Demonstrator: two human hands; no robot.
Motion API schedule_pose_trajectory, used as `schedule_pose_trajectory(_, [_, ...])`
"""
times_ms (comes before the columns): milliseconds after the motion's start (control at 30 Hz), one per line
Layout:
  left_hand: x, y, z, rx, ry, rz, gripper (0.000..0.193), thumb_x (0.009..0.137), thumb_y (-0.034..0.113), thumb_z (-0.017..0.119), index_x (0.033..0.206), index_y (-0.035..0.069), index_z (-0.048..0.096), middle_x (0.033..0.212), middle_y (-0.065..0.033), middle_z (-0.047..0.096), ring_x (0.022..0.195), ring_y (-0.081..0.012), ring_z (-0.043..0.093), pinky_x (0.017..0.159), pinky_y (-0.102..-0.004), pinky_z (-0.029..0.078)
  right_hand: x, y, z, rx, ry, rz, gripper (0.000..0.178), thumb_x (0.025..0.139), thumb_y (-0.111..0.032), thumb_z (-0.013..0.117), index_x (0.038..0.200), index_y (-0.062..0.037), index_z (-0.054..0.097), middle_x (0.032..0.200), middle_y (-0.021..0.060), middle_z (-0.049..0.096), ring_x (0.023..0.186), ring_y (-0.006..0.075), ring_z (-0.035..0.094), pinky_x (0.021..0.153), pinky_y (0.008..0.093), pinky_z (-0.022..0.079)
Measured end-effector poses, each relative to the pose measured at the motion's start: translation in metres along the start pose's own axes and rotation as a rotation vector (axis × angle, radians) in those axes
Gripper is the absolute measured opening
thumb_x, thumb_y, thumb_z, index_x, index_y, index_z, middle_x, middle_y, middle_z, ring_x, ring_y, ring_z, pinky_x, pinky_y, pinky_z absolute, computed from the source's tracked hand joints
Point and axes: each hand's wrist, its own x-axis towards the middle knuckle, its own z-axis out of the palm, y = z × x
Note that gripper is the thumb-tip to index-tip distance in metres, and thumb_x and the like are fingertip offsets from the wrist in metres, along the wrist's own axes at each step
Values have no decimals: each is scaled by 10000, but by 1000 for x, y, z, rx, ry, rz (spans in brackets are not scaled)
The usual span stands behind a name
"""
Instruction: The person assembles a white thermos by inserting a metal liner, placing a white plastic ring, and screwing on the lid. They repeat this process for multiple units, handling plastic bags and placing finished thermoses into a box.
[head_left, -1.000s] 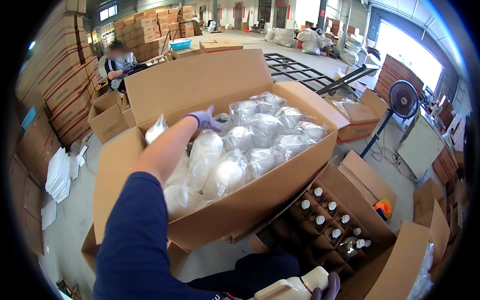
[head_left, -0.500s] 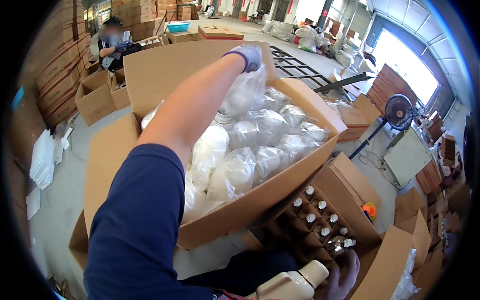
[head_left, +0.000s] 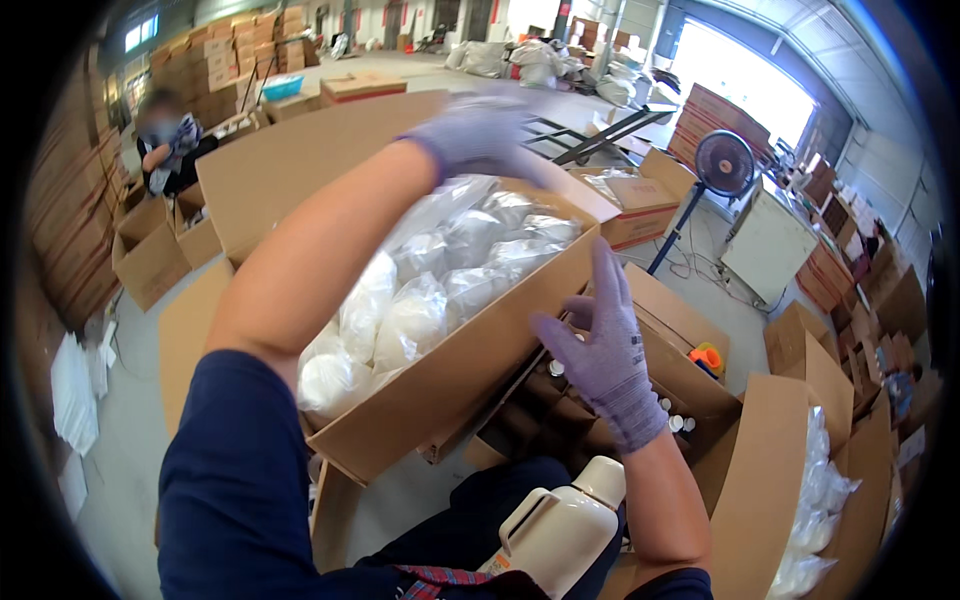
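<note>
A: How to work well?

B: Probably best to go gently with the bagged pieces (head_left: 410, 325), inside the big carton (head_left: 440, 395).

A: And the grip?

B: Impossible to judge for the left hand (head_left: 465, 140), blurred above the big carton's far side. See the right hand (head_left: 605, 365) spread wide, holding nothing, at its near side. Better to support from below, minding the cream flask (head_left: 555, 535), nearer than the big carton.

A: Any writing?

B: Notice print on the right glove (head_left: 632, 375) and reddish marking on the box (head_left: 640, 205) beyond the big carton; too small to read surely.
</note>
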Motion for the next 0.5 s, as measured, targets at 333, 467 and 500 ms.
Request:
schedule_pose_trajectory(333, [3,53,34,-1239,-175,140,221,910,103,657,1085,-30,690,948,-66,715,796,-125,670,719,-280,568,-44,9,-29,151,15,169,753,816,-204,798,1426,43,430,1313,218,557,1056,272,634,884,373,541])
schedule_pose_trajectory(467, [-61,207,-26,-1048,-303,428,655,883,208,759,1447,22,481,1146,-77,670,1055,-134,617,968,-300,481,-22,28,-70,510,360,188,344,926,-172,668,1207,18,616,971,91,687,749,153,675,604,280,548])
schedule_pose_trajectory(500, [-72,206,-32,-922,59,532,764,855,201,783,1497,18,413,1266,-105,630,1169,-160,586,1029,-329,462,-26,33,-94,576,457,337,284,976,-172,613,1175,30,635,917,79,699,718,133,674,574,247,528])
